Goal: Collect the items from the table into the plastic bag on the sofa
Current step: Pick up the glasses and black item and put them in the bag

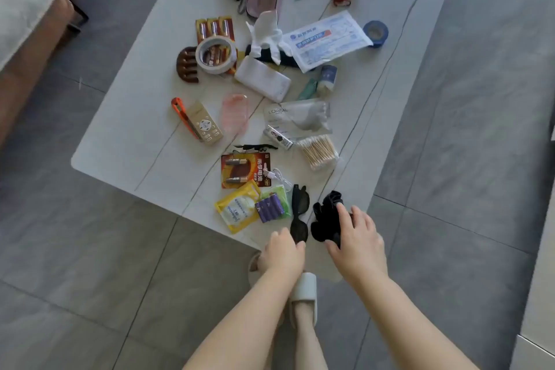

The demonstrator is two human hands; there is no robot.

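Many small items lie scattered over the white table [126, 117]. At its near corner my left hand [282, 249] pinches the near end of black sunglasses [300, 213]. My right hand [354, 234] is closed on a black scrunchie [326, 219] beside them. Just left of the sunglasses lie a yellow sachet [237, 212], a pack of purple batteries [270, 207] and an orange battery card [244, 170]. No plastic bag is in view.
Further back lie cotton swabs [319, 152], a white tape roll [214, 54], a power bank [262, 78], a mask packet [327, 39] and a blue tape roll [375, 33]. A sofa [27, 9] stands at far left. My slippered feet [303, 294] are on the grey tiled floor.
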